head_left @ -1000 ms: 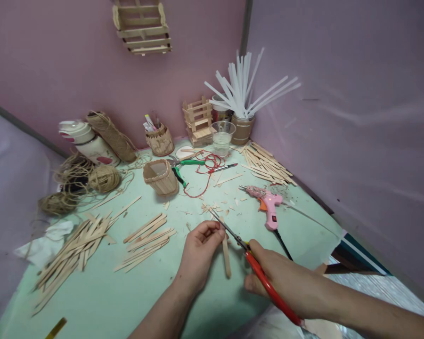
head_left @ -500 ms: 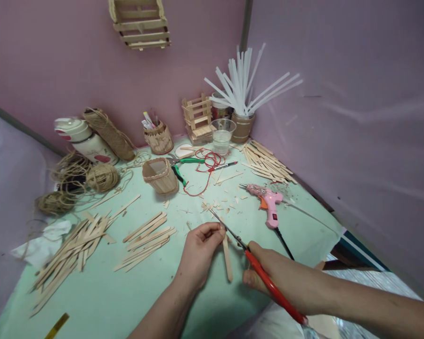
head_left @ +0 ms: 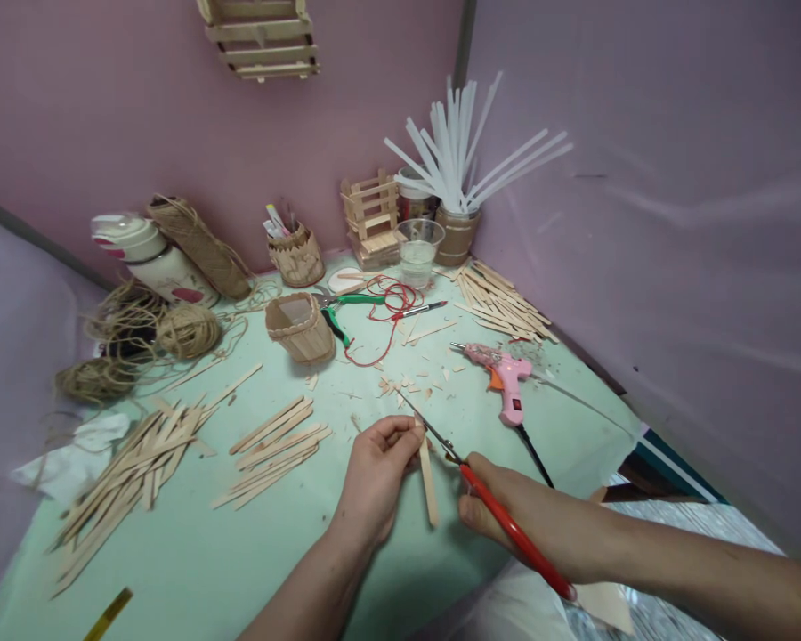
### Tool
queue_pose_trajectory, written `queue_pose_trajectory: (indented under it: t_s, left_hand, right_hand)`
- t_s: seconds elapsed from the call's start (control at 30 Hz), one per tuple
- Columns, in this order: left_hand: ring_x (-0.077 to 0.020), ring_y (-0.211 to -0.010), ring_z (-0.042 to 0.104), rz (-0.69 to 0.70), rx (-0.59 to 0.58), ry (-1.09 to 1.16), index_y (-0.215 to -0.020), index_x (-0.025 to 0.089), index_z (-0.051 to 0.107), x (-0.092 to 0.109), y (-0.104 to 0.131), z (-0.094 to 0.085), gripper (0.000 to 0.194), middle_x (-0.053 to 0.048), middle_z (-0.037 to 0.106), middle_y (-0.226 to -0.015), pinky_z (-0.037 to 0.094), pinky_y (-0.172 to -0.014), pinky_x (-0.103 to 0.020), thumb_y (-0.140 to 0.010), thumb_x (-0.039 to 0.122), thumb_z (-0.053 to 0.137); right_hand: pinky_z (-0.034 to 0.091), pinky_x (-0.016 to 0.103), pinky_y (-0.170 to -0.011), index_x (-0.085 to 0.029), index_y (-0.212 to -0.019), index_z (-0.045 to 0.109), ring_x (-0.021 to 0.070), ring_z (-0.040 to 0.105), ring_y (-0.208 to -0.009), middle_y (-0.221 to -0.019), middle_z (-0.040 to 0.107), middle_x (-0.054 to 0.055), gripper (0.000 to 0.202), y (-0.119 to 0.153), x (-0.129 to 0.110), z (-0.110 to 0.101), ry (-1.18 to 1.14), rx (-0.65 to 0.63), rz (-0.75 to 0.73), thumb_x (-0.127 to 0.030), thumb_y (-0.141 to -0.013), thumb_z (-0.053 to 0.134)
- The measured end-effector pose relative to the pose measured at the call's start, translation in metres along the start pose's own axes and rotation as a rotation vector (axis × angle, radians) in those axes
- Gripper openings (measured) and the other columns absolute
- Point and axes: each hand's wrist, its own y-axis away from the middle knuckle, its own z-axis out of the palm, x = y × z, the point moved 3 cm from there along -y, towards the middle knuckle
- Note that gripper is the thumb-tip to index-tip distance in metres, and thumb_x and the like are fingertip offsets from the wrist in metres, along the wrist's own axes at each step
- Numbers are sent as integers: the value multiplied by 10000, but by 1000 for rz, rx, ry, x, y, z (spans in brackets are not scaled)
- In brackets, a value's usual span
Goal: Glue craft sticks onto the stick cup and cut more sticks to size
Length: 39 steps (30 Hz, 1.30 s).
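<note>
My left hand pinches a wooden craft stick near its upper end, and the rest of the stick slants down toward me. In my right hand is a pair of red-handled scissors, with the fingers wrapped round the handles. The narrow metal blades point up and left, right at the pinched end of the stick. Whether the blades touch the wood is hard to tell. Small wood chips lie scattered just beyond the blade tips.
Loose craft sticks and a bigger pile lie left. A stick-covered cup, green-handled pliers and red cord sit behind. Rightward are a pink glue gun and more sticks; a cup of water stands farther back.
The view has shifted slightly. Both hands keep their grip on the stick and the scissors, with hardly any movement between them.
</note>
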Motion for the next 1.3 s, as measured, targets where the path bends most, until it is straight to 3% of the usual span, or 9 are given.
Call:
queue_pose_trajectory:
  t_s: [0.37, 0.63, 0.93, 1.3]
  left_hand:
    - [-88, -597, 488, 16, -6, -5, -735, 149, 636, -1, 0, -1, 273, 18, 572, -638, 393, -605, -226, -652, 375, 762]
    - [-84, -600, 481, -3, -56, -5, -741, 141, 658, -2, -1, -1, 215, 4, 575, -667, 394, -610, -228, -693, 336, 737]
    - [-76, -544, 449, -75, -73, -12, -697, 113, 659, -7, -3, -2, 209, -2, 551, -589, 377, -565, -218, -689, 311, 724]
    - [-61, -518, 440, -137, -53, -8, -693, 108, 631, -7, -6, 0, 245, 1, 563, -583, 371, -547, -203, -647, 324, 738]
  right_hand:
    - [339, 250, -537, -198, -791, 451, 121, 407, -612, -712, 499, -18, 397, 0, 5, 2, -18, -21, -51, -585, -833, 529]
    - [354, 254, -546, -197, -796, 503, 139, 468, -620, -720, 557, 1, 389, -3, 10, 5, -9, 20, -3, -583, -815, 553]
    - [360, 257, -560, -193, -721, 491, 155, 490, -628, -697, 566, 13, 429, -12, 15, 6, -19, 53, 93, -601, -848, 448]
    - [258, 243, -512, -198, -665, 402, 115, 309, -584, -611, 326, -45, 453, -16, 13, 7, -55, -54, 73, -614, -817, 497]
